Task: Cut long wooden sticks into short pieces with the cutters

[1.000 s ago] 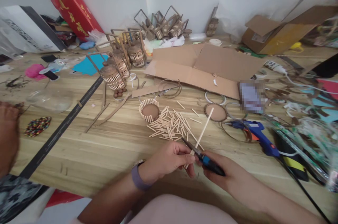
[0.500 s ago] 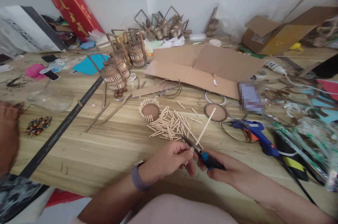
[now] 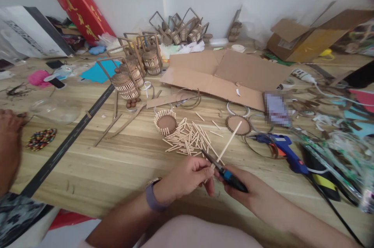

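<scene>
My left hand (image 3: 196, 173) pinches a thin pale wooden stick (image 3: 229, 141) near its lower end; the rest of the stick slants up to the right. My right hand (image 3: 241, 185) is closed round the black and blue handles of pliers-like cutters (image 3: 232, 179), whose jaws lie across the stick just above my left fingertips. Beyond my hands is a pile of short cut sticks (image 3: 189, 138). Left of the pile stands a small round basket base (image 3: 166, 122) ringed with upright sticks. A second round base (image 3: 239, 124) without upright sticks lies to the right.
A blue glue gun (image 3: 288, 152) and its cable lie right of my hands. Flattened cardboard (image 3: 224, 69) and finished miniature baskets (image 3: 125, 85) stand farther back. At the left edge rests another person's hand (image 3: 11, 127), near a heap of coloured beads (image 3: 41, 139).
My right hand has closed more tightly on the cutters, and the handles have come together. The stick has tipped slightly rightward. The other person's hand at the left has shifted a little.
</scene>
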`<move>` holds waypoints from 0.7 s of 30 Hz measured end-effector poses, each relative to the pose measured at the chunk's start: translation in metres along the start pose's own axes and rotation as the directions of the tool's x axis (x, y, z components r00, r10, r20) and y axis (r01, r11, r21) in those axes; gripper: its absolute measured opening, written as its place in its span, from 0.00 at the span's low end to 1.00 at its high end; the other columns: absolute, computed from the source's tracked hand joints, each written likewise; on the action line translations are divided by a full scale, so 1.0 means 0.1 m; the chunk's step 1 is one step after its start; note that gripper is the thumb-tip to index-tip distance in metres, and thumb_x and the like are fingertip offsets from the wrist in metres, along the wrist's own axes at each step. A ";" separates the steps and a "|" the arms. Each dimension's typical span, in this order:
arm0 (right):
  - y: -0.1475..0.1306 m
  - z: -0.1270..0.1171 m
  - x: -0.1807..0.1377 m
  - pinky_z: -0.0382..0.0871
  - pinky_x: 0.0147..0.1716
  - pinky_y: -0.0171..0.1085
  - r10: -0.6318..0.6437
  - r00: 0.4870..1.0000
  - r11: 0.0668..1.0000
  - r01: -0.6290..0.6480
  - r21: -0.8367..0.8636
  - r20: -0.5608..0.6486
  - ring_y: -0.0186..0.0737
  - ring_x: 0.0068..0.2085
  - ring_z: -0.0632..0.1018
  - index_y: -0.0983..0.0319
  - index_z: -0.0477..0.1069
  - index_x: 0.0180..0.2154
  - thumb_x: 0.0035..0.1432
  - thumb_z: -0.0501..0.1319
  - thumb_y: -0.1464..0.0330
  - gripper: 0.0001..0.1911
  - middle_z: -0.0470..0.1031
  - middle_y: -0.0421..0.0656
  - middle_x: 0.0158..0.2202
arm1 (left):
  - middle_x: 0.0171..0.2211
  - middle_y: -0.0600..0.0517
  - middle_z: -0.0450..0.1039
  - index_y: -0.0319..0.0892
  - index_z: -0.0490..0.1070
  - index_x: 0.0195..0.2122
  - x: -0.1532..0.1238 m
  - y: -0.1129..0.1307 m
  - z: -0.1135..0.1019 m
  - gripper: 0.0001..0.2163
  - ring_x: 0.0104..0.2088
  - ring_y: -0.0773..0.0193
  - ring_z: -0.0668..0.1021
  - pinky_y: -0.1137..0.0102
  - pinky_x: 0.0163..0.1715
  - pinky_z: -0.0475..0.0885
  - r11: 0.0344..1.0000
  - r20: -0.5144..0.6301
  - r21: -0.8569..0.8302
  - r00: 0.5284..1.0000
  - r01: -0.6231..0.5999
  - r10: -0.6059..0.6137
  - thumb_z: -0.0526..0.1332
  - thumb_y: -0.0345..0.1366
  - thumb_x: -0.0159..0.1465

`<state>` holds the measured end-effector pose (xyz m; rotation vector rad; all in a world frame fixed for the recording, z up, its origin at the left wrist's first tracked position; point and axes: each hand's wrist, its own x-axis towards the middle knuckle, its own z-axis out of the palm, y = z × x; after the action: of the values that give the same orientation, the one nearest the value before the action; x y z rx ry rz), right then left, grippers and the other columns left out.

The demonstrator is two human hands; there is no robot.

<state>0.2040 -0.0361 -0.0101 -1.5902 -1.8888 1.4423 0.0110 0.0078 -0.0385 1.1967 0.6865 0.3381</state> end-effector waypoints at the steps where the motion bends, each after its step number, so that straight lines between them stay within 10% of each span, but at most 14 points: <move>1: 0.01 0.01 0.00 0.68 0.46 0.44 0.006 1.000 1.000 -0.006 0.000 -0.003 0.47 0.43 0.75 0.61 0.73 0.45 0.56 0.56 0.68 0.15 0.77 0.44 0.41 | 0.21 0.53 0.70 0.37 0.72 0.35 0.00 -0.01 0.00 0.23 0.23 0.69 0.66 0.72 0.28 0.58 1.000 -0.006 0.004 1.000 0.000 0.000 0.55 0.56 0.62; 11: 0.09 -0.10 -0.07 0.72 0.41 0.43 0.006 0.992 0.999 -0.010 -0.031 -0.124 0.46 0.40 0.77 0.58 0.69 0.41 0.62 0.54 0.55 0.15 0.77 0.45 0.38 | 0.20 0.56 0.68 0.41 0.66 0.33 -0.04 0.17 -0.10 0.14 0.23 0.67 0.67 0.72 0.29 0.61 0.978 -0.333 0.200 0.935 -0.058 0.123 0.51 0.45 0.68; 18: 0.12 -0.01 0.14 0.68 0.51 0.46 -0.496 0.772 0.796 0.221 -0.564 -0.397 0.51 0.57 0.71 0.59 0.63 0.48 0.64 0.53 0.68 0.10 0.69 0.54 0.57 | 0.29 0.51 0.73 0.42 0.67 0.32 -0.03 0.07 -0.02 0.12 0.32 0.62 0.73 0.71 0.33 0.63 0.755 -0.288 0.655 0.935 0.036 0.205 0.48 0.37 0.70; 21: 0.14 0.05 0.27 0.71 0.40 0.44 -0.490 0.779 0.738 0.131 -0.663 -0.391 0.51 0.44 0.78 0.61 0.64 0.46 0.64 0.52 0.68 0.09 0.76 0.52 0.44 | 0.35 0.47 0.76 0.42 0.69 0.36 -0.03 0.04 0.03 0.11 0.36 0.58 0.76 0.69 0.35 0.64 0.613 -0.281 0.786 0.931 0.082 0.235 0.48 0.34 0.69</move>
<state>0.1987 -0.0164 -0.0333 -1.5485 -2.1986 0.1545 0.0109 0.0054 -0.0333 2.0611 1.1805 0.3372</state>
